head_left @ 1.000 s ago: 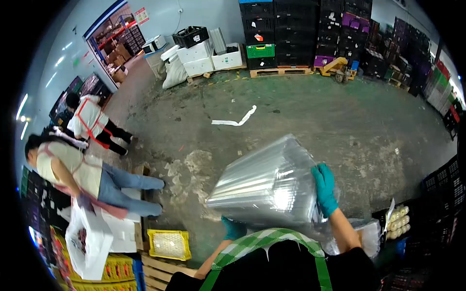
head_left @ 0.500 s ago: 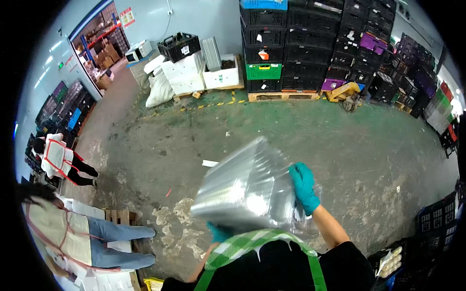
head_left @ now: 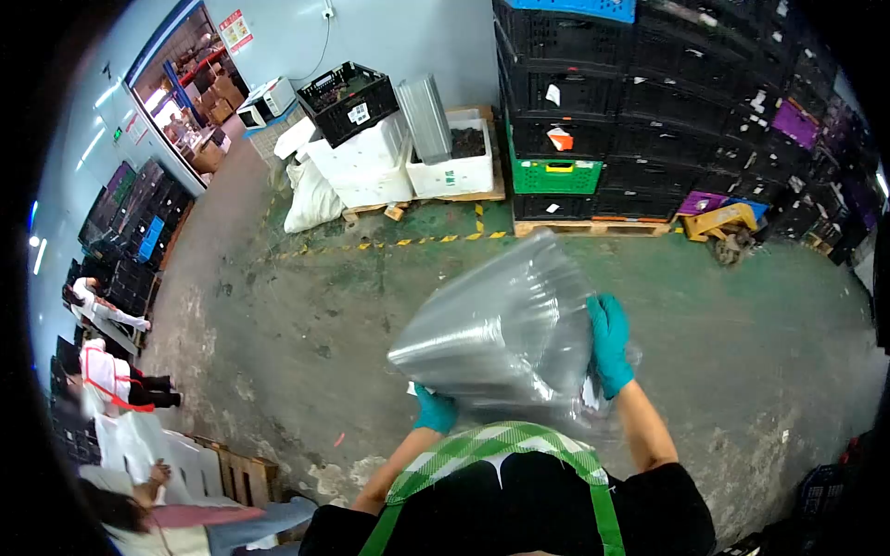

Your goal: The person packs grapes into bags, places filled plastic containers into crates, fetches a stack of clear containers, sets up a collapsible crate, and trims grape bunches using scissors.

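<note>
A large bundle of clear, shiny plastic (head_left: 501,334), which looks like stacked clear containers in film, is held in front of my body above the floor. My right hand (head_left: 609,345), in a teal glove, grips its right side with the fingers pointing up. At the lower left edge is my left hand (head_left: 434,410), also gloved in teal, its fingers closed on the bundle and partly hidden by it.
Ahead, stacked black crates (head_left: 565,88) stand on a wooden pallet (head_left: 593,227), with a yellow pallet jack (head_left: 718,222) beside them. White foam boxes (head_left: 454,167) and a white sack (head_left: 311,196) sit by the wall. Several people are at the left, one person (head_left: 111,375) near white boxes.
The view has moved toward the far wall, and the crates and foam boxes look larger. The bundle stays between my hands. The people have shifted toward the lower left of the view.
</note>
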The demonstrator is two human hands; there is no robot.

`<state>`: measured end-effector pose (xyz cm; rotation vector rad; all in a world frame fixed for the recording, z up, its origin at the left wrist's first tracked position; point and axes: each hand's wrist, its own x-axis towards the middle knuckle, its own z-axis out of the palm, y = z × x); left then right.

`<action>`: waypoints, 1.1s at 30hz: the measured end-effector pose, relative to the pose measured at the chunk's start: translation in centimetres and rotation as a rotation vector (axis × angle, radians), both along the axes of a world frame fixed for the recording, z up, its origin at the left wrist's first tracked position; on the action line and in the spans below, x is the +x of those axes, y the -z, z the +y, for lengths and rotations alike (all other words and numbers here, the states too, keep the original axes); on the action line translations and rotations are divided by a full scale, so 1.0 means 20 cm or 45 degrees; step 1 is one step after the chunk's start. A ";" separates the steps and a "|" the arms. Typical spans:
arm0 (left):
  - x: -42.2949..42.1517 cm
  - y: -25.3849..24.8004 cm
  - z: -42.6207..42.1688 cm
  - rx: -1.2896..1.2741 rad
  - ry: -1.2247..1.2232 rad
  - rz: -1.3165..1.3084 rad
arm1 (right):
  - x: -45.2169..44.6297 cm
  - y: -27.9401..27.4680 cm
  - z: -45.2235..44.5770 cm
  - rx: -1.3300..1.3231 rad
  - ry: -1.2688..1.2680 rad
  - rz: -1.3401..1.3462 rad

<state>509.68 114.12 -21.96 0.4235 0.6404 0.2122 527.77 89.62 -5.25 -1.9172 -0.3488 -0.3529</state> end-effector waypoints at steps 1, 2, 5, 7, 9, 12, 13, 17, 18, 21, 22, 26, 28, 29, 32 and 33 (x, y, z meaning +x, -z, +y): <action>0.10 0.02 0.10 -0.031 0.002 0.011 | 0.15 -0.03 0.10 0.001 -0.021 0.030; 0.22 0.05 0.18 -0.074 0.002 0.006 | 0.29 -0.04 0.18 -0.034 -0.033 0.038; 0.64 0.06 0.41 -0.042 0.025 -0.084 | 0.76 -0.05 0.44 -0.108 -0.063 0.047; 0.95 -0.05 0.56 0.039 0.029 -0.051 | 1.03 0.00 0.65 -0.125 -0.065 0.066; 1.18 0.11 0.78 0.048 0.130 -0.085 | 1.30 0.08 0.85 -0.046 0.009 -0.003; 1.71 0.12 1.13 -0.021 0.033 0.119 | 1.63 0.16 1.17 -0.089 0.101 0.033; 1.90 0.13 1.27 -0.017 0.107 0.040 | 1.76 0.13 1.27 -0.136 0.132 0.057; 2.59 0.33 1.77 -0.029 0.471 -0.032 | 2.15 0.12 1.63 -0.224 0.386 0.016; 2.73 0.03 1.80 0.024 0.469 0.034 | 2.23 0.11 1.70 -0.246 0.391 0.121; 3.30 0.35 2.08 0.002 0.518 0.149 | 2.53 0.15 1.95 -0.313 0.456 0.068; 3.50 0.54 2.16 0.044 0.543 0.073 | 2.63 0.13 2.04 -0.428 0.456 0.055; 4.08 0.68 2.32 0.203 0.621 0.120 | 3.05 0.27 2.33 -0.495 0.459 0.046; 4.34 0.87 2.38 0.136 0.607 0.068 | 3.30 0.41 2.41 -0.602 0.489 0.059; 4.50 0.97 2.40 0.110 0.607 0.034 | 3.44 0.47 2.45 -0.649 0.513 0.061; 4.88 1.31 2.38 0.082 0.508 -0.033 | 3.78 0.47 2.60 -0.590 0.507 0.242; 5.02 1.35 2.38 0.037 0.489 -0.073 | 3.93 0.50 2.64 -0.707 0.514 0.152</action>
